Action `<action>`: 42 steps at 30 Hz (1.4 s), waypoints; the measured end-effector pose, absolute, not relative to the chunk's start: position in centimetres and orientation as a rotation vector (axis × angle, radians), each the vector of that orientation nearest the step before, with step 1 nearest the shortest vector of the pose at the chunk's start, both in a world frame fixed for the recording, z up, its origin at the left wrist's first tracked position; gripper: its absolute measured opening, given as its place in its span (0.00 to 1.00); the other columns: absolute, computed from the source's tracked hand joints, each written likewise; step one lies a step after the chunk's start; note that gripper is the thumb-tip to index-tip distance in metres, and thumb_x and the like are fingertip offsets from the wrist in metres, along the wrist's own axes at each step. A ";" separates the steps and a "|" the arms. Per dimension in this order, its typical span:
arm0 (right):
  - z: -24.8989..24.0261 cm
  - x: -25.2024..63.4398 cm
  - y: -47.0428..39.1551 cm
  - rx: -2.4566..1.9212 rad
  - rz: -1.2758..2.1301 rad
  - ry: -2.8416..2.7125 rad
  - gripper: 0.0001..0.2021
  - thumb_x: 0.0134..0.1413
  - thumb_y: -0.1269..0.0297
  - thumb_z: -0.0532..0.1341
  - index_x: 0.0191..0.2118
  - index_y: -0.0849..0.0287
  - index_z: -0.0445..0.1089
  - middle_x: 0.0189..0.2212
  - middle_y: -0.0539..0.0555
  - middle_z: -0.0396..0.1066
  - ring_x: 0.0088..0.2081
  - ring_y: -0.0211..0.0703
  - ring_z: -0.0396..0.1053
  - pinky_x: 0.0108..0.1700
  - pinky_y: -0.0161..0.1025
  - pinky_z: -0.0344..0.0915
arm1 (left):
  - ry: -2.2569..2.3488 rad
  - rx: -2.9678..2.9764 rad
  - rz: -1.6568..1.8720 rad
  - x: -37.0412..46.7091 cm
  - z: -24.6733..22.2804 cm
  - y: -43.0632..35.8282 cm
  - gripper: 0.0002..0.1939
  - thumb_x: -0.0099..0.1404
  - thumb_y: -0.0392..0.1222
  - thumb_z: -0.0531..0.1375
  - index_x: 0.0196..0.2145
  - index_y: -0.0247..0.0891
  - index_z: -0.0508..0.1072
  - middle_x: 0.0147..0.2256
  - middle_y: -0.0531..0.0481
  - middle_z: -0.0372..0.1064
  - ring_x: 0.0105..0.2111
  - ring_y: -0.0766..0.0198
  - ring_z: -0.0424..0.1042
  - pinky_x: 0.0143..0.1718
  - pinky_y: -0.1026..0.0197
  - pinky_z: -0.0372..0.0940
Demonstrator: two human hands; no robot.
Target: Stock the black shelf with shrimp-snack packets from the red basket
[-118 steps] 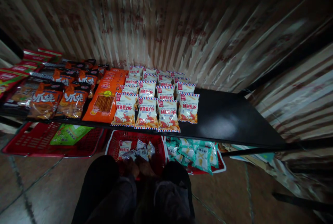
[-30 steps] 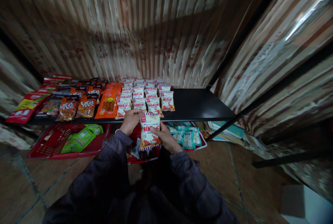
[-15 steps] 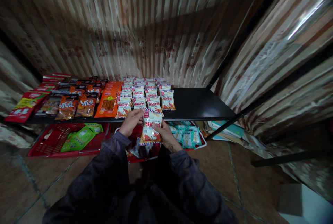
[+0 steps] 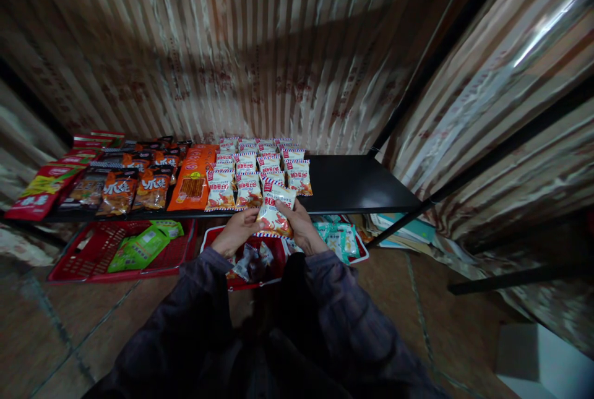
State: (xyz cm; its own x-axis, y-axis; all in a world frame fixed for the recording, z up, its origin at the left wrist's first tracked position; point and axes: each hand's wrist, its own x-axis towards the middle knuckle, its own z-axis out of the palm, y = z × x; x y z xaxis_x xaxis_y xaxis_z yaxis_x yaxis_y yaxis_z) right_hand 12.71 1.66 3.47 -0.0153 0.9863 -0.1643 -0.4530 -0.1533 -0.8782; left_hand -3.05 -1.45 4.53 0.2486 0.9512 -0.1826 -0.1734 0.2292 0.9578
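Observation:
Between my two hands is a white, red and orange snack bag [image 4: 275,208], tilted at the shelf's front edge. My right hand [image 4: 299,224] grips its right side, the thumb lying across the front. The fingers of my left hand [image 4: 239,230] pinch its lower left edge. Just behind it, rows of matching snack bags [image 4: 247,163] stand on the black shelf [image 4: 357,182]; the held bag hides part of the front row.
Left along the shelf are an orange packet [image 4: 192,179], black-and-orange bags [image 4: 118,192] and red bags [image 4: 41,185]. Below sit a red basket [image 4: 78,257] with green packets [image 4: 143,247] and another red basket [image 4: 218,284] with dark packets. Teal packets [image 4: 341,241] lie right. A black post [image 4: 394,229] stands there.
The held bag has moved up and forward toward the shelf, both hands with it. My left hand has shifted from the bag's upper left to its lower left edge.

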 end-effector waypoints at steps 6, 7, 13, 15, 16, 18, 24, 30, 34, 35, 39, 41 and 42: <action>4.0 12.3 1.6 -0.963 1.550 -0.732 0.22 0.33 0.62 0.73 0.38 0.55 0.67 0.29 0.49 0.76 0.29 0.43 0.74 0.35 0.41 0.72 | 0.996 1.027 1.003 -3.4 3.9 -1.2 0.28 0.43 0.43 0.70 0.43 0.33 0.72 0.39 0.43 0.75 0.39 0.58 0.72 0.48 0.53 0.62; 4.0 12.3 1.6 -0.966 1.556 -0.724 0.21 0.34 0.61 0.72 0.37 0.55 0.67 0.28 0.49 0.76 0.29 0.43 0.74 0.34 0.40 0.72 | 1.001 1.021 1.013 -3.4 3.8 -1.3 0.28 0.43 0.44 0.70 0.43 0.34 0.72 0.39 0.44 0.75 0.40 0.57 0.72 0.49 0.53 0.62; 4.4 13.0 1.8 -0.976 1.531 -0.671 0.18 0.38 0.51 0.69 0.33 0.58 0.71 0.23 0.49 0.74 0.25 0.41 0.72 0.26 0.36 0.68 | 1.010 0.989 1.064 -3.6 3.8 -1.8 0.25 0.44 0.45 0.69 0.41 0.34 0.74 0.38 0.45 0.76 0.43 0.56 0.72 0.51 0.52 0.60; 4.4 13.4 2.1 -1.007 1.504 -0.664 0.18 0.38 0.49 0.68 0.30 0.59 0.71 0.19 0.48 0.72 0.22 0.40 0.70 0.23 0.34 0.65 | 1.015 0.983 1.073 -3.7 3.7 -2.0 0.24 0.43 0.44 0.70 0.39 0.34 0.74 0.38 0.46 0.76 0.43 0.56 0.71 0.51 0.52 0.60; 4.4 13.6 2.2 -1.015 1.493 -0.663 0.18 0.37 0.49 0.69 0.30 0.59 0.71 0.18 0.48 0.72 0.21 0.39 0.69 0.22 0.34 0.64 | 1.014 0.975 1.079 -3.7 3.7 -2.1 0.24 0.43 0.43 0.70 0.39 0.34 0.74 0.38 0.46 0.76 0.43 0.56 0.71 0.51 0.52 0.60; 4.5 13.9 2.4 -1.009 1.479 -0.656 0.17 0.35 0.52 0.70 0.28 0.59 0.71 0.19 0.48 0.72 0.20 0.38 0.68 0.21 0.33 0.63 | 1.003 0.929 1.100 -3.8 3.7 -2.4 0.24 0.43 0.43 0.70 0.39 0.34 0.74 0.38 0.46 0.75 0.42 0.57 0.72 0.50 0.53 0.60; 5.2 13.7 3.3 -0.983 1.394 -0.499 0.14 0.31 0.59 0.72 0.27 0.59 0.71 0.21 0.47 0.74 0.21 0.36 0.67 0.22 0.33 0.62 | 0.900 0.575 1.235 -2.4 3.3 -3.9 0.21 0.46 0.43 0.70 0.38 0.37 0.72 0.38 0.49 0.74 0.39 0.63 0.73 0.47 0.56 0.64; 5.9 13.3 3.7 -0.967 1.391 -0.509 0.14 0.30 0.58 0.71 0.25 0.58 0.69 0.20 0.45 0.72 0.21 0.34 0.66 0.22 0.31 0.60 | 0.880 0.541 1.114 -0.1 2.7 -5.3 0.19 0.43 0.47 0.71 0.27 0.33 0.71 0.30 0.46 0.73 0.35 0.60 0.74 0.39 0.60 0.67; 5.9 13.5 3.8 -0.986 1.383 -0.559 0.14 0.33 0.56 0.70 0.25 0.58 0.70 0.20 0.47 0.73 0.22 0.36 0.67 0.23 0.33 0.61 | 0.946 0.565 1.193 0.7 2.6 -5.5 0.20 0.40 0.49 0.71 0.24 0.32 0.72 0.25 0.49 0.71 0.27 0.66 0.71 0.33 0.63 0.65; 5.8 13.6 3.9 -0.995 1.358 -0.564 0.13 0.33 0.57 0.70 0.25 0.58 0.71 0.21 0.48 0.74 0.23 0.38 0.69 0.24 0.34 0.63 | 0.960 0.572 1.200 0.8 2.6 -5.6 0.20 0.40 0.50 0.71 0.24 0.33 0.72 0.25 0.49 0.70 0.26 0.67 0.70 0.32 0.64 0.65; 5.6 13.8 4.5 -1.021 1.275 -0.598 0.10 0.31 0.62 0.70 0.23 0.59 0.71 0.22 0.51 0.75 0.28 0.43 0.72 0.28 0.36 0.66 | 1.011 0.605 1.237 1.1 2.2 -6.2 0.21 0.39 0.52 0.70 0.24 0.33 0.72 0.25 0.50 0.70 0.25 0.68 0.68 0.31 0.64 0.64; 5.5 13.8 4.6 -1.021 1.263 -0.588 0.09 0.31 0.64 0.70 0.23 0.59 0.72 0.22 0.51 0.75 0.29 0.44 0.73 0.30 0.37 0.67 | 1.030 0.616 1.247 1.2 2.0 -6.4 0.21 0.39 0.52 0.70 0.24 0.33 0.72 0.25 0.51 0.70 0.25 0.69 0.68 0.31 0.64 0.63; 5.4 13.7 4.6 -1.018 1.258 -0.579 0.09 0.31 0.64 0.70 0.23 0.59 0.71 0.21 0.50 0.75 0.29 0.44 0.73 0.31 0.37 0.68 | 1.036 0.616 1.244 1.2 2.0 -6.4 0.20 0.40 0.52 0.70 0.24 0.33 0.72 0.25 0.51 0.70 0.25 0.69 0.68 0.31 0.65 0.63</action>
